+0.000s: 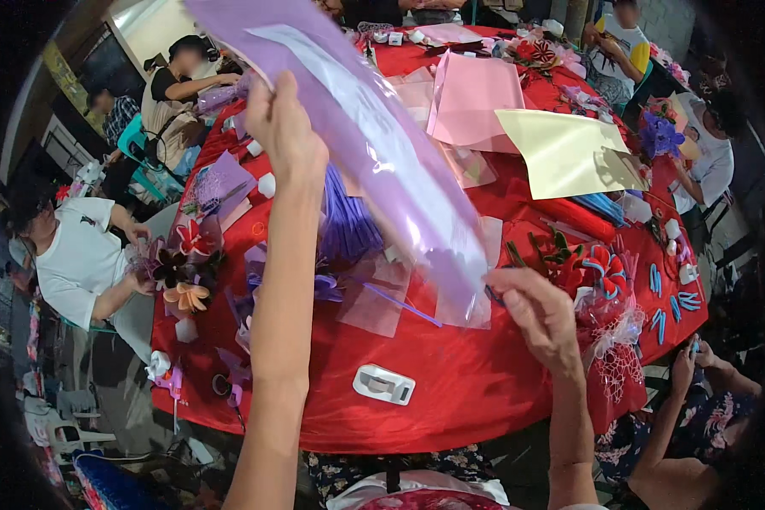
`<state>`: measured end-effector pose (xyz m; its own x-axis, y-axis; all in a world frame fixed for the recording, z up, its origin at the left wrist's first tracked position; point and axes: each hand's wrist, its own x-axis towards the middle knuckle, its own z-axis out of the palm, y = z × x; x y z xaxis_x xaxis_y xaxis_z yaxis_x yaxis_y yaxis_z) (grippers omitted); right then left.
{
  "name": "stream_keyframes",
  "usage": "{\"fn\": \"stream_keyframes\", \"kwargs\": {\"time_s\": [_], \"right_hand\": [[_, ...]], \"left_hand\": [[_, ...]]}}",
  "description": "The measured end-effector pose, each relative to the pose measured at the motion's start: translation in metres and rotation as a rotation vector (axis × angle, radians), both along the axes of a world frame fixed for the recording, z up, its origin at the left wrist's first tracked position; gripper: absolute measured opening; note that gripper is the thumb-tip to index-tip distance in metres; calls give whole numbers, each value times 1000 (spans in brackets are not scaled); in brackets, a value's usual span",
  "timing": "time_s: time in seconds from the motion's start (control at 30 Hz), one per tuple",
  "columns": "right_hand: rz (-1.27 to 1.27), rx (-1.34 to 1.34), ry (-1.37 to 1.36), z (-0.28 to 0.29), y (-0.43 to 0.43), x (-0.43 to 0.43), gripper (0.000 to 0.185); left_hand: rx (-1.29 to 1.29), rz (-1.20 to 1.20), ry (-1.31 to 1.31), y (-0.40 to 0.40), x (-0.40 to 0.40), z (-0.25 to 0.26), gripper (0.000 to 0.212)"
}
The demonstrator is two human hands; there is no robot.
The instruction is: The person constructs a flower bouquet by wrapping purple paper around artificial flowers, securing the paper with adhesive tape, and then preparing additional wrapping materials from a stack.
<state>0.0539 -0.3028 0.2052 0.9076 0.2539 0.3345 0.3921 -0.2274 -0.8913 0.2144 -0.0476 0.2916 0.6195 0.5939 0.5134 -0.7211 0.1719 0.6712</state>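
My left hand (287, 127) grips a long pack of lilac wrapping sheets (414, 172) in shiny clear plastic. It is raised over the table and slants down to the right. At the pack's lower end is my right hand (539, 312), its fingers curled together. A small dark thing (494, 294) shows by those fingertips; blur hides whether they grip it or the plastic. Beneath the pack lie a bundle of purple pipe cleaners (347, 220), a single purple stem (398, 305) and translucent squares (373, 303). A white tape dispenser (384, 384) lies nearer to me.
The red-covered table (459, 408) also holds pink sheets (478, 95), a cream sheet (567, 153), a red bouquet (612, 306) and blue pipe-cleaner pieces (676, 306). A purple glue gun (173, 382) is at the left edge. Several people sit around, including one in white (76, 255).
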Motion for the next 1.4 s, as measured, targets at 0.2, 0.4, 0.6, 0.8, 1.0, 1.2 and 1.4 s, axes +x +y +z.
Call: {"fn": "stream_keyframes", "kwargs": {"time_s": [0.2, 0.4, 0.6, 0.8, 1.0, 1.2, 1.4], "right_hand": [[200, 149, 382, -44, 21, -6, 32], [148, 484, 609, -106, 40, 50, 52], [179, 1169, 838, -152, 48, 84, 61], [192, 1126, 598, -181, 45, 64, 69], [84, 1341, 798, -203, 15, 70, 80], [340, 1579, 660, -173, 1, 92, 75], [-137, 815, 536, -174, 1, 118, 55]], "left_hand": [[-235, 138, -162, -22, 52, -16, 10], [146, -2, 552, -92, 28, -108, 32], [443, -232, 657, -100, -32, -169, 34], [478, -351, 728, -88, -104, -204, 36], [481, -395, 813, -76, -161, -225, 39], [506, -366, 878, -63, -193, -235, 41], [548, -344, 907, -61, -208, -244, 43]]}}
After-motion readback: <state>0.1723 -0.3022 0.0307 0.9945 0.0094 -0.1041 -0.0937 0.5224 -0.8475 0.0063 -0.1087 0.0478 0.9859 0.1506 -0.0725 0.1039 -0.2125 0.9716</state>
